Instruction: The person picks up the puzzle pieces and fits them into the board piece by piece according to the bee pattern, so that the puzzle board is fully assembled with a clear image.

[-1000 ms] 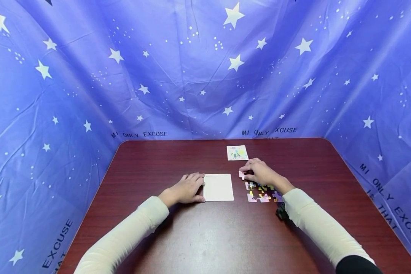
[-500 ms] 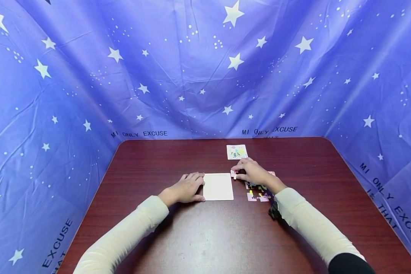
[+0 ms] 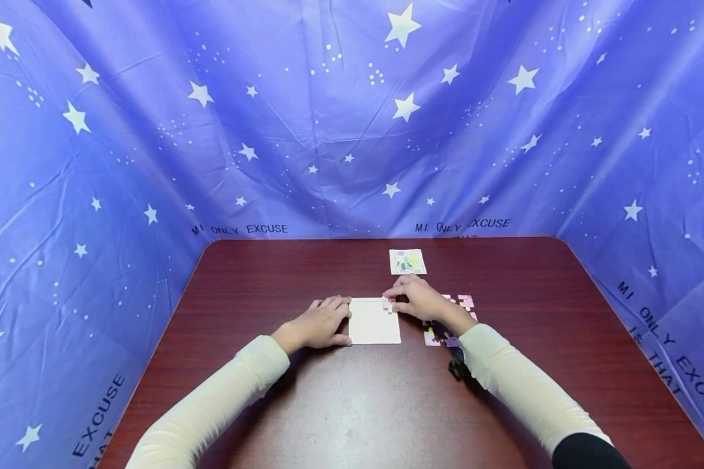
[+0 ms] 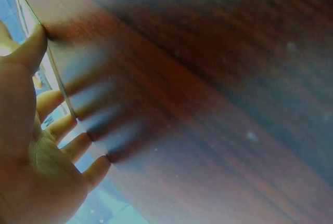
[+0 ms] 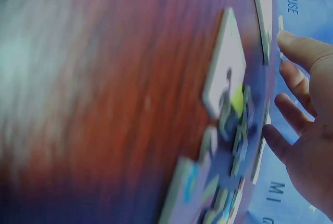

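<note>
A flat white puzzle tray [image 3: 373, 329] lies on the table. My left hand [image 3: 319, 322] rests along its left edge, fingers spread and relaxed; in the left wrist view the thumb and fingertips [image 4: 99, 169] touch the tray's side and the table. Over the tray's upper right corner, my right hand [image 3: 416, 298] pinches a pale pink jigsaw piece [image 3: 388, 304] between thumb and fingers. Under and beside the right forearm lie several loose jigsaw pieces [image 3: 431, 338], partly hidden by it. The right wrist view has some pieces [image 5: 226, 70] up close.
A small picture card [image 3: 407, 261] with a colourful print lies behind the right hand. The dark red wooden table [image 3: 328, 404] is bounded by a blue star-patterned curtain [image 3: 305, 130] at the back and sides. A black wrist device [image 3: 459, 366] hangs under the right sleeve.
My right hand has moved left with the pinched jigsaw piece, from beside the loose pieces to over the tray's upper right corner. The left hand has stayed at the tray's left edge.
</note>
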`<state>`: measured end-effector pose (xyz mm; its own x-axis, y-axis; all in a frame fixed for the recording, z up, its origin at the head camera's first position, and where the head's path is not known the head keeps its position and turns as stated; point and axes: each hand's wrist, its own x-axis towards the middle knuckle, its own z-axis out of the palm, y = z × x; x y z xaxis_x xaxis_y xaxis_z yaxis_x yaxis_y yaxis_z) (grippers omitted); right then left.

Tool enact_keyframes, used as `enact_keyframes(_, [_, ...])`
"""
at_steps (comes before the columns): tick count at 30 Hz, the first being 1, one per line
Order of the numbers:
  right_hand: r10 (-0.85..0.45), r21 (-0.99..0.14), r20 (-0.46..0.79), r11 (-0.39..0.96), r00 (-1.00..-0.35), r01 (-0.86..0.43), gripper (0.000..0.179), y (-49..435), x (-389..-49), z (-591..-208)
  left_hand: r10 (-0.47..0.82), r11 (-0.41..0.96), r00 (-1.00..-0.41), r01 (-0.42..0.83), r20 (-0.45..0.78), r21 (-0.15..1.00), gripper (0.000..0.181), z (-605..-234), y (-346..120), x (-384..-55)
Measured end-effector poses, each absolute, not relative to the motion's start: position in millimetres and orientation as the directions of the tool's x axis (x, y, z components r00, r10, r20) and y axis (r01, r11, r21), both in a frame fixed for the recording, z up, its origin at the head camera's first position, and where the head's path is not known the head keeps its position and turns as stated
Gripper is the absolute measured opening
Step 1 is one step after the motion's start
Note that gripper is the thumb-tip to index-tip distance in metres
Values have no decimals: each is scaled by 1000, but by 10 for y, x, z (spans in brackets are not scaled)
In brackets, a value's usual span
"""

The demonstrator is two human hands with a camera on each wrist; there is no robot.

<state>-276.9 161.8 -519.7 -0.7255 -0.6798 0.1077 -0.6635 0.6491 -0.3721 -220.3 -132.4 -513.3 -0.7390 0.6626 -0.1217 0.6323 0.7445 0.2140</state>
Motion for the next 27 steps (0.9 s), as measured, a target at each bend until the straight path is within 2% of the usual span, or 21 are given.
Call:
enact_keyframes(8, [-705, -380, 144, 608, -694, -697, 32, 1459, -2729, -5199, 660, 748, -738, 628, -140, 214, 58, -5117, -1298, -2187])
enact_keyframes(27, [-716, -316, 113, 631, -688, -708, 32, 1114, -2708, -5204, 647, 760, -745, 617, -160, 202, 59, -5104, -1302, -2201])
